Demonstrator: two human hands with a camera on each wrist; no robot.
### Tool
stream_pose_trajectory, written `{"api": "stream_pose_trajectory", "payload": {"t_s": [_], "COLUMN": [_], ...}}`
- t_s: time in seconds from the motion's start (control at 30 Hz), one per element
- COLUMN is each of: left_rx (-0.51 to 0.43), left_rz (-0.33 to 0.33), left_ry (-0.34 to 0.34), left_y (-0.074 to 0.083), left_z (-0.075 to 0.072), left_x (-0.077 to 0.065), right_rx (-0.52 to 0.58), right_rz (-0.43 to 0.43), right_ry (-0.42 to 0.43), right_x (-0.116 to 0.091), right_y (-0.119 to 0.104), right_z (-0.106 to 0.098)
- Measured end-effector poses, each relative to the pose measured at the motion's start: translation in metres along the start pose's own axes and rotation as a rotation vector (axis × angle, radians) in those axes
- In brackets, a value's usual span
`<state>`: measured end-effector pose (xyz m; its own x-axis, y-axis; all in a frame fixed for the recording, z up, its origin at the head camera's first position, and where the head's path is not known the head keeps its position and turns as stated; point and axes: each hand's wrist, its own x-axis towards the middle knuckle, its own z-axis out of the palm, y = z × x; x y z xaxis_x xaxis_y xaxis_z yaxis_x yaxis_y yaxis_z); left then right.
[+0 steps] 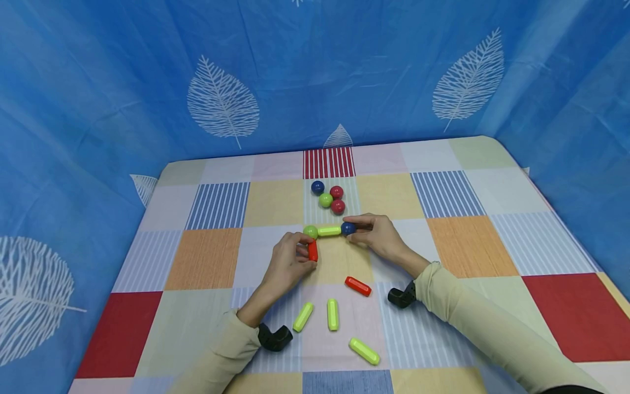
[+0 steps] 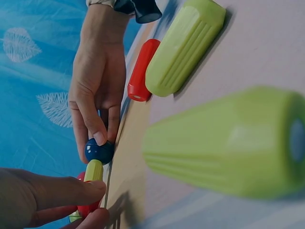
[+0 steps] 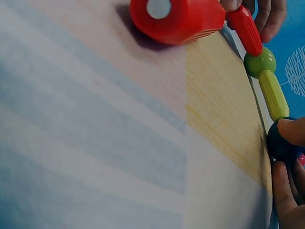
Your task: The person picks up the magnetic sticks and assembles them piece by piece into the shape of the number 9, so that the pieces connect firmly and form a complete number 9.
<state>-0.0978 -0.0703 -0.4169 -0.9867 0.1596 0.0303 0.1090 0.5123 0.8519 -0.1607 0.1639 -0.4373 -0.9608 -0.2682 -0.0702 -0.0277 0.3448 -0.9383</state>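
My left hand (image 1: 290, 258) pinches a red stick (image 1: 313, 250) whose far end meets a green ball (image 1: 310, 231). From that ball a yellow-green stick (image 1: 329, 231) runs right to a dark blue ball (image 1: 348, 228). The blue ball is held between the thumb and fingers of my right hand (image 1: 381, 236). In the right wrist view the red stick (image 3: 247, 31), green ball (image 3: 260, 63), yellow-green stick (image 3: 274, 95) and blue ball (image 3: 282, 143) form one joined chain. The left wrist view shows the left fingers hiding much of the red stick.
Beyond the chain lie a blue ball (image 1: 317, 187), a green ball (image 1: 326, 200) and two red balls (image 1: 337, 207). Nearer me are a loose red stick (image 1: 357, 286) and three yellow-green sticks (image 1: 332, 314). A patchwork cloth (image 1: 206, 312) covers the table; blue curtains (image 1: 315, 71) surround it.
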Motion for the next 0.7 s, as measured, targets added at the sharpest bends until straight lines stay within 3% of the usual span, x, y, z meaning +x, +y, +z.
{"api": "stream_pose_trajectory", "payload": {"t_s": [0.7], "left_rx": [-0.002], "left_rz": [0.044], "left_ry": [-0.015], "left_y": [-0.0038], "left_z": [-0.0034], "left_x": [-0.0017], "right_rx": [-0.010], "right_rz": [-0.007], "right_ry": [0.007], "right_x": [-0.0014], "right_y": [0.0008], "right_z": [-0.0001]}}
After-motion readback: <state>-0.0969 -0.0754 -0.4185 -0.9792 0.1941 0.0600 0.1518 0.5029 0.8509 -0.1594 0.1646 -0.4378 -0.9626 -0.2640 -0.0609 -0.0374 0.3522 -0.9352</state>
